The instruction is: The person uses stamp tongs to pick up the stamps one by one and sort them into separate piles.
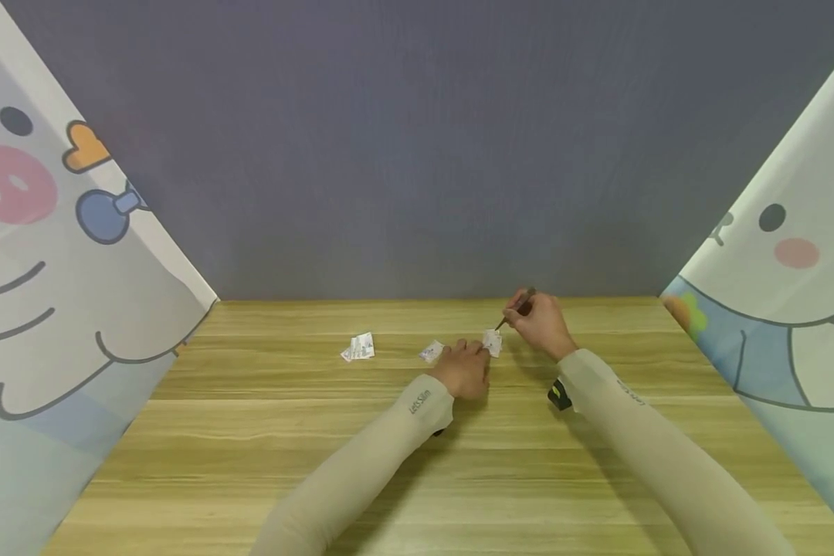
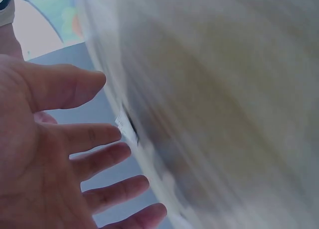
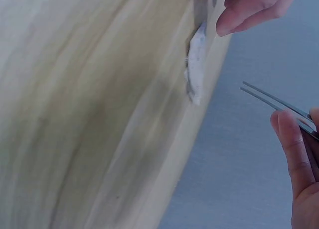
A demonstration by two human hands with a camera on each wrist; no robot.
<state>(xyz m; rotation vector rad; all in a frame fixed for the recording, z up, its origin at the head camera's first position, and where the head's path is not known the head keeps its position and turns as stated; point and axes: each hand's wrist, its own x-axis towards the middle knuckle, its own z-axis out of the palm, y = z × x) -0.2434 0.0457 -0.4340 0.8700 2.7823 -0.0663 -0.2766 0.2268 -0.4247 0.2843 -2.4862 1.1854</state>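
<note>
My right hand (image 1: 544,324) grips a pair of slim dark tweezers (image 1: 520,306). In the right wrist view the tweezers (image 3: 271,100) show their two tips slightly apart, with nothing between them. Small white printed slips or packets (image 1: 492,343) lie just below the tips in the head view. Beside them is my left hand (image 1: 464,369), low over the table, its fingers straight and a little spread in the left wrist view; whether they touch the slips I cannot tell. Another white printed piece (image 1: 432,351) lies just left of the left fingers.
A small overlapping pile of white printed slips (image 1: 360,347) lies farther left on the wood-grain table (image 1: 285,432). A dark grey panel (image 1: 417,154) rises along the back edge. Cartoon-printed sheets (image 1: 799,309) flank the table on both sides.
</note>
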